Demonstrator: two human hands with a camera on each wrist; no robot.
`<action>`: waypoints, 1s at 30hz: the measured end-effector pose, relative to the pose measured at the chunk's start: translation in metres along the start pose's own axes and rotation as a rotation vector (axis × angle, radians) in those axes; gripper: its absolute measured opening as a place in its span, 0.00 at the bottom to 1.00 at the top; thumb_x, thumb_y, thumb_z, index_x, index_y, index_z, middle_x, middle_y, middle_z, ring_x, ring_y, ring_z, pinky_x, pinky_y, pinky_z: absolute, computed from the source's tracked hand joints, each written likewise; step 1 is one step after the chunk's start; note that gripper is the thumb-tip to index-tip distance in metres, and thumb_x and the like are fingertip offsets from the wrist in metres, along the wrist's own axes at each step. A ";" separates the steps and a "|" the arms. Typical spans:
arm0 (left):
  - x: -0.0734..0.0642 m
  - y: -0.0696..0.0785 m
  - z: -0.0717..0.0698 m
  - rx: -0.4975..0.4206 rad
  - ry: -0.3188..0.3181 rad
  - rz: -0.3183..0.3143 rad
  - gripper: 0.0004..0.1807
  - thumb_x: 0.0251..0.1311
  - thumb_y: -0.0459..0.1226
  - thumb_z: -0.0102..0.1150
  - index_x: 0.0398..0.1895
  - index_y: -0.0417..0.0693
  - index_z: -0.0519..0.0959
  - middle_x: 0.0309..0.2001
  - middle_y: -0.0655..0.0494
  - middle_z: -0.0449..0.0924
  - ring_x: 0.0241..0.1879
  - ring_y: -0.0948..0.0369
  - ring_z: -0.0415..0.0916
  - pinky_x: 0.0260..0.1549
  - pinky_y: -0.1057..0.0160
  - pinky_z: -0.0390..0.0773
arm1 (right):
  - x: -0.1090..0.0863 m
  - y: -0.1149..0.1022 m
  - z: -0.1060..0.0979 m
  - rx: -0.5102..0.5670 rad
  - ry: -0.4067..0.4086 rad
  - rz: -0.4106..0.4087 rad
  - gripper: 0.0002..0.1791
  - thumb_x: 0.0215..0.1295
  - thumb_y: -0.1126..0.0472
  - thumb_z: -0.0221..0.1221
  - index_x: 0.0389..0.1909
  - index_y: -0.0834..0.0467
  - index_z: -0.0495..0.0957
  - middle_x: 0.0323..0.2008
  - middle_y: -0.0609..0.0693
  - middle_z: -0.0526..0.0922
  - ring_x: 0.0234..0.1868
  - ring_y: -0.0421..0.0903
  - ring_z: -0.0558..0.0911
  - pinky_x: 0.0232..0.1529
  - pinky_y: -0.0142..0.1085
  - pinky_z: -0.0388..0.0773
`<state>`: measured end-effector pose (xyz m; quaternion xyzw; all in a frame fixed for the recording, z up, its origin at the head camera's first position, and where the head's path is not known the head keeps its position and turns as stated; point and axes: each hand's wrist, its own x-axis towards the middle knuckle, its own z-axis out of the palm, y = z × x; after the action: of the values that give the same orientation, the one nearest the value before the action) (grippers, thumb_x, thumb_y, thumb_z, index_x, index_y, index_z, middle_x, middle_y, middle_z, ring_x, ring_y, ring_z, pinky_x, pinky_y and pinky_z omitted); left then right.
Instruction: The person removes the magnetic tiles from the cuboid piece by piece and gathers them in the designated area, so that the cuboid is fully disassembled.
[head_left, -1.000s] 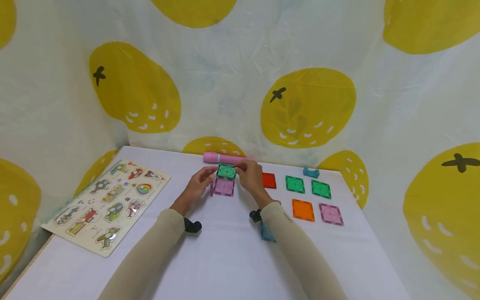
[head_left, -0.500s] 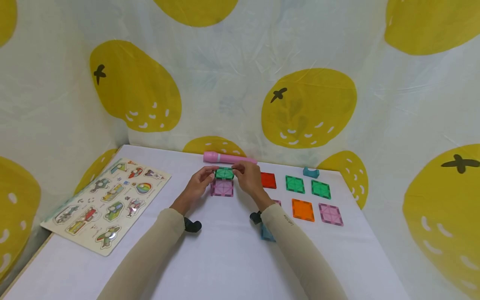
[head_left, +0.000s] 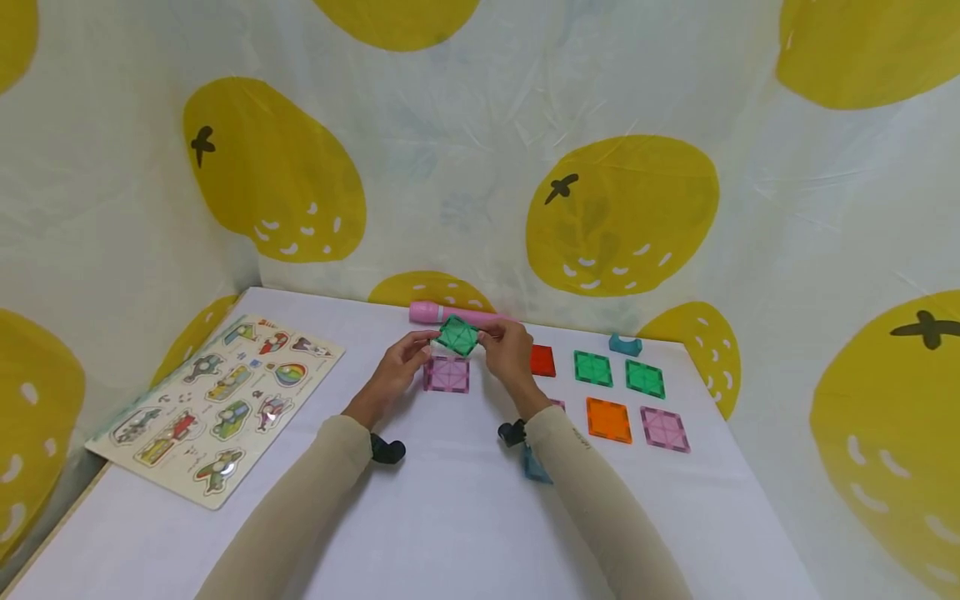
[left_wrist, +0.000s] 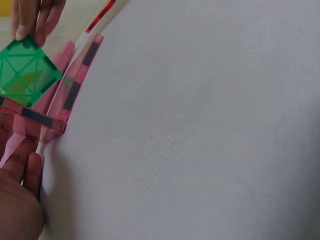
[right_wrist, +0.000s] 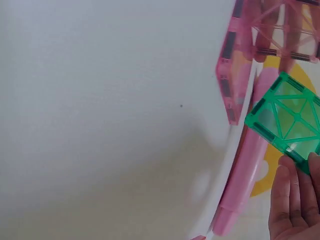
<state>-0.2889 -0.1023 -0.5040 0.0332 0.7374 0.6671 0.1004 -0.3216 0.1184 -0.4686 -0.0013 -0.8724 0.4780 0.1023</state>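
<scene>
My right hand [head_left: 506, 350] pinches a green translucent magnetic tile [head_left: 458, 335] by one corner, its thumb and fingers [right_wrist: 295, 190] at the edge. The tile is turned cornerwise above two pink magnetic tiles [head_left: 447, 375], which stand upright and meet at a corner in the left wrist view. My left hand [head_left: 397, 367] lies along the outer side of one pink tile [right_wrist: 280, 30]; its extended fingers show through the plastic in the right wrist view. One left fingertip is close to the green tile's corner; whether they touch I cannot tell.
Red [head_left: 542, 361], green [head_left: 592, 368], orange [head_left: 608, 419] and pink [head_left: 664, 429] tiles lie at right, with a blue piece [head_left: 625, 344] behind. Another blue piece [head_left: 537, 467] is partly under my right forearm. A pink flashlight-shaped tube [head_left: 427, 312] lies behind; a picture puzzle board [head_left: 217, 408] at left.
The green tile has come up off the pink tiles, turned cornerwise and shifted slightly right with my right hand. My left hand has stayed nearly in place.
</scene>
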 end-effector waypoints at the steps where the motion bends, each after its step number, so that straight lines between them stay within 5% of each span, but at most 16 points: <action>1: 0.000 0.000 0.000 0.001 0.000 0.002 0.20 0.84 0.44 0.49 0.73 0.68 0.73 0.80 0.55 0.66 0.80 0.51 0.63 0.82 0.43 0.60 | 0.001 0.000 -0.002 0.018 0.003 0.021 0.08 0.75 0.61 0.65 0.49 0.57 0.89 0.41 0.52 0.89 0.43 0.50 0.86 0.44 0.40 0.88; 6: 0.001 0.001 0.001 0.002 0.001 0.008 0.19 0.84 0.44 0.50 0.72 0.68 0.74 0.79 0.52 0.67 0.80 0.51 0.63 0.81 0.43 0.61 | 0.001 0.001 -0.019 0.091 -0.005 0.081 0.09 0.76 0.59 0.65 0.51 0.54 0.88 0.43 0.50 0.89 0.44 0.49 0.86 0.47 0.38 0.88; 17: 0.002 0.002 -0.005 0.017 0.012 -0.009 0.18 0.83 0.46 0.52 0.70 0.74 0.75 0.78 0.62 0.67 0.81 0.54 0.61 0.82 0.43 0.60 | -0.017 0.008 -0.073 0.038 -0.013 -0.018 0.07 0.76 0.57 0.65 0.49 0.48 0.90 0.43 0.49 0.91 0.45 0.48 0.86 0.47 0.36 0.87; 30: 0.000 0.002 0.000 -0.014 -0.017 0.005 0.19 0.83 0.44 0.51 0.72 0.69 0.75 0.80 0.53 0.67 0.79 0.51 0.63 0.82 0.43 0.59 | -0.059 0.032 -0.141 -0.028 -0.097 0.001 0.11 0.77 0.56 0.64 0.54 0.51 0.89 0.48 0.51 0.91 0.48 0.50 0.89 0.48 0.28 0.86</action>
<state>-0.2890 -0.1021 -0.5020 0.0401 0.7316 0.6724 0.1053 -0.2411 0.2474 -0.4326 0.0202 -0.8830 0.4651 0.0595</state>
